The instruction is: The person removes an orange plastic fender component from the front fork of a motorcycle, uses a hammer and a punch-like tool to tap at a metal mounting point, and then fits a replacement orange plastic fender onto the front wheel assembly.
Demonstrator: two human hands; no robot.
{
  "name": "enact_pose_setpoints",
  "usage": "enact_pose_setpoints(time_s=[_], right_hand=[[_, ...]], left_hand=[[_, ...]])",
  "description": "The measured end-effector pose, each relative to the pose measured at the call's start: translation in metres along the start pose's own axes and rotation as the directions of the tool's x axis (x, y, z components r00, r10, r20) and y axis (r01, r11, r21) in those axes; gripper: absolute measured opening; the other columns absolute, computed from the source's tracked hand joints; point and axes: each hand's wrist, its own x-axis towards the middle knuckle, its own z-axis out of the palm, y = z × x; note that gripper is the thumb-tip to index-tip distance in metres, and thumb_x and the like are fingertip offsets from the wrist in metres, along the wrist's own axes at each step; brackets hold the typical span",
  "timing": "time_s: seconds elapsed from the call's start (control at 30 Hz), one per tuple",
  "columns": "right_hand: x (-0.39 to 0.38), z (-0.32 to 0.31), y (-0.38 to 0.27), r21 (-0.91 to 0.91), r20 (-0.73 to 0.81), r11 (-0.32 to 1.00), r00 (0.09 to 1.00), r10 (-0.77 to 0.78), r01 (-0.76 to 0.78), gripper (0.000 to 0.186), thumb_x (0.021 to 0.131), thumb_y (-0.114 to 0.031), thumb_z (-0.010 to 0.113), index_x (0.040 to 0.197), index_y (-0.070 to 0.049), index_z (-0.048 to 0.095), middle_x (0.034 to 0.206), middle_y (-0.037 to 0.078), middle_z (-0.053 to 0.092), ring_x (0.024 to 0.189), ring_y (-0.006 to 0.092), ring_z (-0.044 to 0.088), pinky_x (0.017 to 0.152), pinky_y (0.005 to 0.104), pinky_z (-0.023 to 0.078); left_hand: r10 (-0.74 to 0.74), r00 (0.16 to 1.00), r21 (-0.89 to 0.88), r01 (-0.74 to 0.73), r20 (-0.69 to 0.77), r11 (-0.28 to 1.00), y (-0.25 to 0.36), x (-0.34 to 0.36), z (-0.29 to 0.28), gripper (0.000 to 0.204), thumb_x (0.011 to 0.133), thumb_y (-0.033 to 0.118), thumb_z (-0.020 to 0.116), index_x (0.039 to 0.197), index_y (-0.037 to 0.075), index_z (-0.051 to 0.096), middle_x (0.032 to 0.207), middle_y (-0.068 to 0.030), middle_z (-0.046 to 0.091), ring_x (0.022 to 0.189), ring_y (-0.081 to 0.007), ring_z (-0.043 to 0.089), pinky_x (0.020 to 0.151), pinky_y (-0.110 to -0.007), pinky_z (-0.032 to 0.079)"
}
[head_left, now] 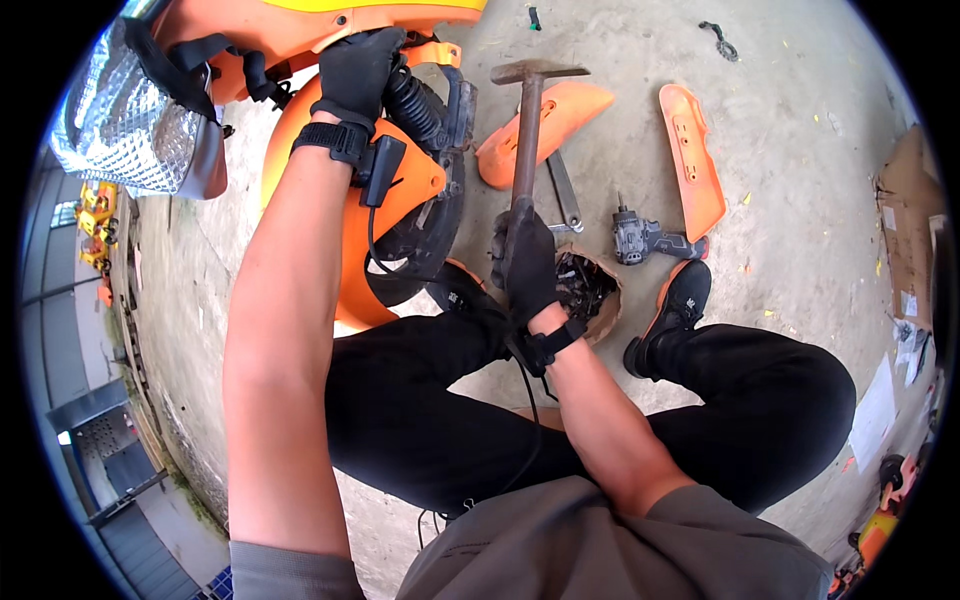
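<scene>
My gloved left hand (356,72) is closed at the top of a black coil-spring shock absorber (418,112) on an orange vehicle body (330,22); what its fingers hold is hidden. My gloved right hand (522,258) grips the wooden handle of a hammer (530,120), whose metal head points away from me. Below the spring are an orange fender (290,150) and a dark wheel (400,255). Beside my right hand stands a round container of small dark parts (590,300). Under the hammer lie an orange panel (565,105) and a dark metal bar (563,190).
A power drill (635,235) and second orange panel (690,160) lie on the concrete floor right of centre. Crinkled silver material (130,120) hangs at upper left. Cardboard (900,235) lines the right edge; small yellow vehicles (95,225) stand far left. My bent legs frame the work.
</scene>
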Motion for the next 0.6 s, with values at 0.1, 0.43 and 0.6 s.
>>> enact_pose_setpoints(time_s=[0.1, 0.43, 0.6], right_hand=[[0.003, -0.004, 0.014, -0.068, 0.012, 0.997, 0.999, -0.033, 0.034, 0.049, 0.107, -0.057, 0.044, 0.089, -0.013, 0.057, 0.061, -0.004, 0.047, 0.044, 0.0073, 0.04, 0.04, 0.0256, 0.033], [0.016, -0.01, 0.026, -0.21, 0.041, 0.941, 0.964, -0.265, 0.267, 0.052, 0.107, -0.058, 0.042, 0.088, -0.012, 0.057, 0.064, -0.004, 0.048, 0.045, 0.0073, 0.042, 0.04, 0.0262, 0.035], [0.0, -0.01, -0.041, 0.173, -0.064, 0.94, 0.956, -0.287, 0.294, 0.052, 0.107, -0.056, 0.043, 0.089, -0.009, 0.058, 0.065, -0.003, 0.053, 0.044, 0.0104, 0.046, 0.04, 0.0282, 0.037]], left_hand=[[0.099, 0.994, 0.112, -0.094, -0.045, 0.989, 0.004, 0.008, -0.003, 0.023, 0.079, 0.011, 0.072, 0.101, 0.014, 0.076, 0.086, -0.0062, 0.075, 0.082, -0.0261, 0.072, 0.072, -0.036, 0.055], [-0.022, 1.0, -0.116, 0.021, -0.007, 0.993, -0.006, -0.001, 0.002, 0.023, 0.079, 0.01, 0.072, 0.102, 0.013, 0.075, 0.089, -0.0072, 0.075, 0.084, -0.0261, 0.072, 0.072, -0.037, 0.056], [0.088, 0.994, 0.054, -0.084, -0.06, 0.995, -0.007, 0.0, 0.0, 0.025, 0.078, 0.01, 0.073, 0.102, 0.015, 0.076, 0.089, -0.0073, 0.075, 0.084, -0.0274, 0.072, 0.074, -0.037, 0.056]])
